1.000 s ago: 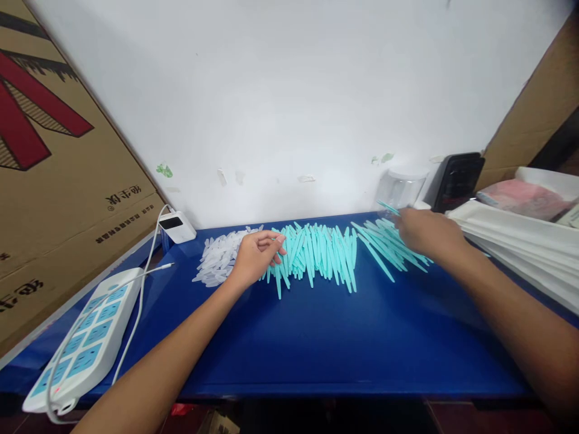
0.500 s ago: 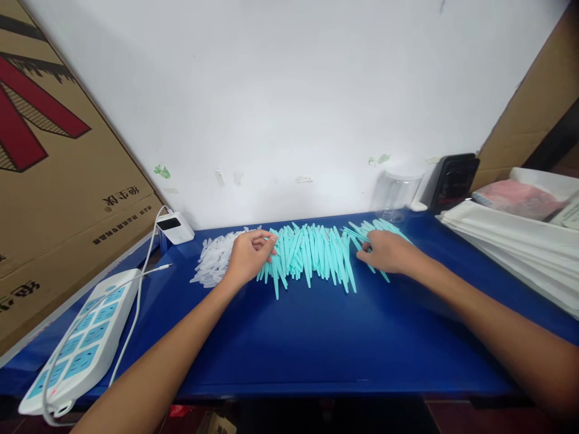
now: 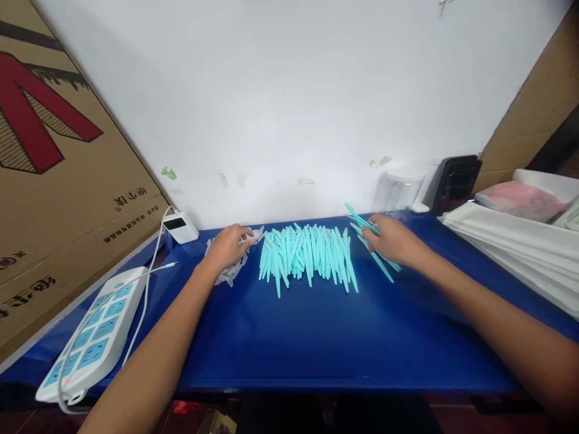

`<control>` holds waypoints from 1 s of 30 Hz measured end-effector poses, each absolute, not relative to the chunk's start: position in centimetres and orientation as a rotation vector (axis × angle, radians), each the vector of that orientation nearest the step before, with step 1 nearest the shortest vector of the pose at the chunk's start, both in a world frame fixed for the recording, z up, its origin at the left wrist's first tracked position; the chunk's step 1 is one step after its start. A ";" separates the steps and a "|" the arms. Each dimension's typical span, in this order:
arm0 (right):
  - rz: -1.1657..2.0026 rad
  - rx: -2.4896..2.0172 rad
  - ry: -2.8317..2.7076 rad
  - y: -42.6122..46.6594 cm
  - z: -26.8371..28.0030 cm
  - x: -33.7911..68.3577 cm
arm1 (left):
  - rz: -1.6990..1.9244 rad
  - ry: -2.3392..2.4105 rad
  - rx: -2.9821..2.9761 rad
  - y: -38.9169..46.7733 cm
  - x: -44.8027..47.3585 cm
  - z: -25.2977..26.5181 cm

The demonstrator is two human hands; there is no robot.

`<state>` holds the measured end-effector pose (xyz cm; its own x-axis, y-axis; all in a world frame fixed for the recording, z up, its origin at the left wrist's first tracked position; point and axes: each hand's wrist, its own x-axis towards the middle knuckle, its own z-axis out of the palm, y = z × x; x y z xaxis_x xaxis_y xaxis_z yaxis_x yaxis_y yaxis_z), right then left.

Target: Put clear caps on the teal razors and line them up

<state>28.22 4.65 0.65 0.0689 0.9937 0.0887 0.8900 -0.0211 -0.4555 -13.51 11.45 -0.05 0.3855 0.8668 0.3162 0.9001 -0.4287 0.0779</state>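
My left hand (image 3: 230, 246) rests over a pile of small translucent plastic pieces (image 3: 230, 274), its thumb and forefinger slightly apart. Part of that pile is hidden under the palm. Right of it, slim turquoise tapered plastic sticks (image 3: 307, 253) lie side by side in a wide heap. My right hand (image 3: 386, 238) is closed around a few turquoise sticks (image 3: 359, 220), whose ends stick out at the upper left of the fingers. More turquoise sticks (image 3: 380, 265) lie beneath this hand, pointing down to the right.
The blue table (image 3: 316, 343) meets a white wall. A white power strip (image 3: 94, 337), a cable and a small white device with a dark screen (image 3: 181, 228) are at left. A clear jar (image 3: 398, 193), a black object (image 3: 456, 184) and stacked white trays (image 3: 506, 241) stand at right.
My left hand has moved left, from the edge of the turquoise heap onto the translucent pieces. My right hand now shows sticks raised in its fingers, tilted up leftward.
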 end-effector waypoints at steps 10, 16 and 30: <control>0.354 -1.816 -1.816 3.9 1.0 26.8 | -0.486 -1.484 -2.470 12.1 -11.6 -2.9; 0.368 -1.813 -1.822 3.9 0.9 26.6 | -0.512 -1.432 -2.427 12.2 -11.2 -2.9; 0.328 -1.783 -1.818 4.1 0.5 26.9 | -0.470 -1.604 -2.284 11.8 -11.1 -2.5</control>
